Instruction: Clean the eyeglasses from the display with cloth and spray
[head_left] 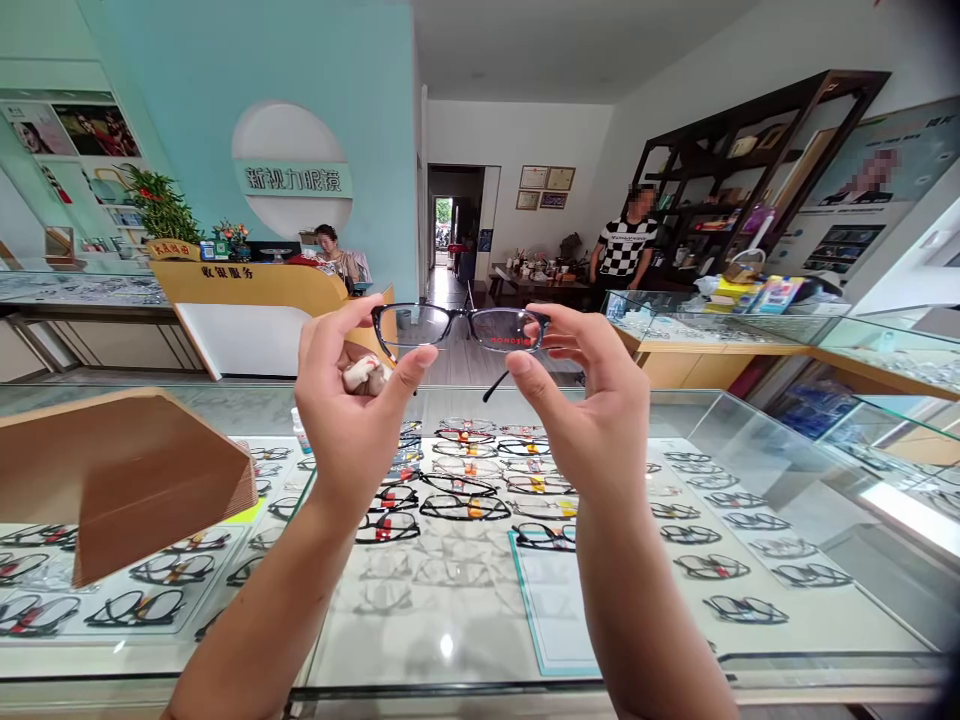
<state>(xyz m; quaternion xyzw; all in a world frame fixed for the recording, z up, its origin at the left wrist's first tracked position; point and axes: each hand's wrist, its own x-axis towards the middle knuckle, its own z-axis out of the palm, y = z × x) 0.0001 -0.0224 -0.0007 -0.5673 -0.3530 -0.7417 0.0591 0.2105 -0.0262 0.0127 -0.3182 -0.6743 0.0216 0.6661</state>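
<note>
I hold a pair of dark-framed glasses [461, 327] up in front of me with both hands, over a glass display counter [450, 640]. My left hand [349, 400] pinches the left end of the frame between thumb and fingers, and a small crumpled white object [365, 374] sits in its palm. My right hand [592, 400] grips the right end of the frame, thumb below and fingers above. A red mark shows on the right lens. One temple arm hangs down below the frame.
Under the counter glass lie several rows of glasses frames [465, 490] on trays. A brown wooden block [112, 480] stands at the left. A person sits behind a yellow reception desk [255, 290]; another person in a checkered shirt [626, 245] stands near shelves at the right.
</note>
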